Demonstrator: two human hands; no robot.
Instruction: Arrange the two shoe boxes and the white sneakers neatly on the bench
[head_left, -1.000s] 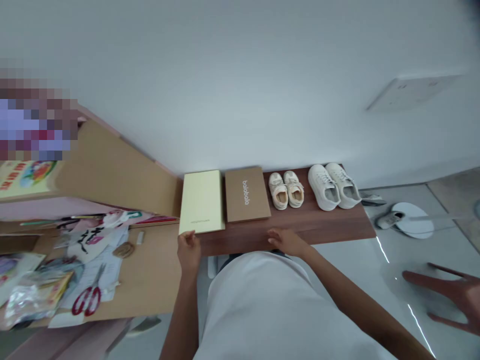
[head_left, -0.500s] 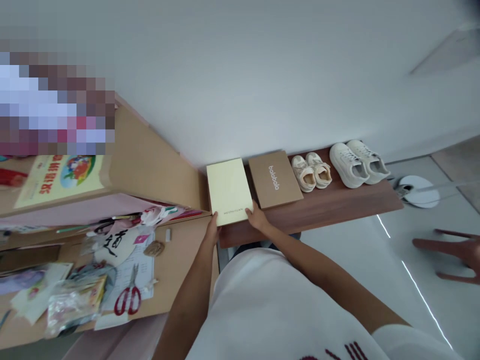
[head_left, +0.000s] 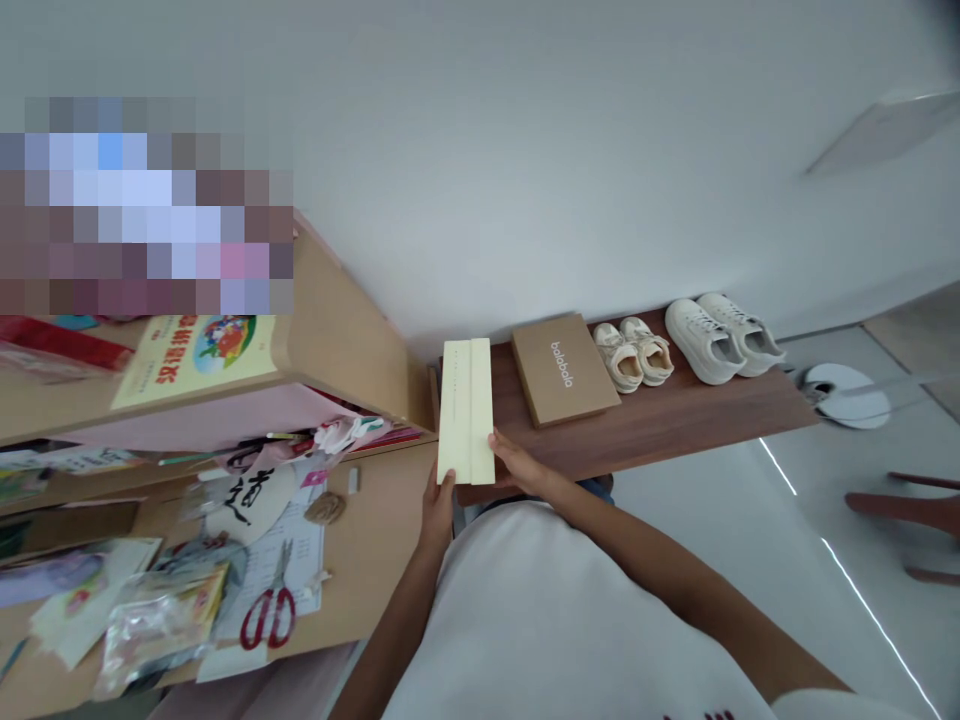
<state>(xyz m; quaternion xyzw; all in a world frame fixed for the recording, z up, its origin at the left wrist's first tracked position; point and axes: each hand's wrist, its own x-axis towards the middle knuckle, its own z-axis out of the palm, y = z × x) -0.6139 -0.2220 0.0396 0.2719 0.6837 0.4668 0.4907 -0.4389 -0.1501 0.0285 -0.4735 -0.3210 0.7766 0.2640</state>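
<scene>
One head-worn camera looks steeply down from above the person's chest, facing a white wall (head_left: 525, 150), tilted sideways. The long dark brown wooden bench (head_left: 660, 430) lies near; only this view exists.

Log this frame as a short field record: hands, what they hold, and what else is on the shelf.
left hand: grips near end of pale yellow box
right hand: on the box's right near corner
box state: tipped up on its side, on the brown shelf
beside it: brown balabala box, lying flat
further right: small beige shoes, white sneakers
left desk: red scissors
</scene>
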